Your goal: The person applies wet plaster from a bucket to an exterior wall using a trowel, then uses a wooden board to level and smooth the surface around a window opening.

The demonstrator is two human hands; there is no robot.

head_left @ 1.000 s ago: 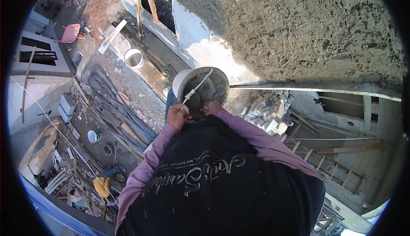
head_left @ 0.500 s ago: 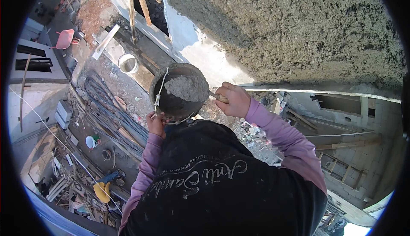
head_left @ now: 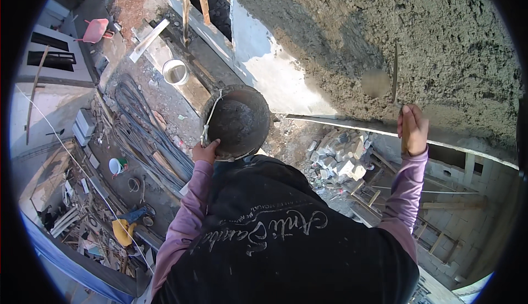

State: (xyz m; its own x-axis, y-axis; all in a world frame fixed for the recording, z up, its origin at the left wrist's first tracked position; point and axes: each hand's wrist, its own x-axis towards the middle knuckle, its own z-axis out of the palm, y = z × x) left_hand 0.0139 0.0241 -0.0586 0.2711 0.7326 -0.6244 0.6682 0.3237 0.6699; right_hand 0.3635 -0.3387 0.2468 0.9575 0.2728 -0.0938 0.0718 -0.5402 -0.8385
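In my left hand (head_left: 206, 151) is the near left rim of a round, mortar-crusted bucket (head_left: 263, 121) with a pale rope handle (head_left: 212, 110). Some wet grey mortar (head_left: 235, 119) lies in its bottom. Out to the right, my right hand (head_left: 413, 129) is wrapped round the handle of a trowel (head_left: 395, 73), whose blade stands edge-on to me in front of the rough mortared wall (head_left: 440, 40). Just left of the blade is a blurred round grey-brown patch (head_left: 377, 83); whether it is on the wall or in the air, I cannot tell.
A ledge (head_left: 352, 122) edges the wall's bottom. Far below are a white bucket (head_left: 175, 72) on a plank, coiled dark hoses (head_left: 146, 128), a rubble pile (head_left: 341, 158) and a pink wheelbarrow (head_left: 95, 30). A person in yellow (head_left: 122, 231) is at lower left, near a taut string (head_left: 66, 147).
My right hand has swung the trowel out of the bucket, up and right to the wall. Less mortar shows in the bucket, which my left hand still holds. The whole view has shifted slightly.
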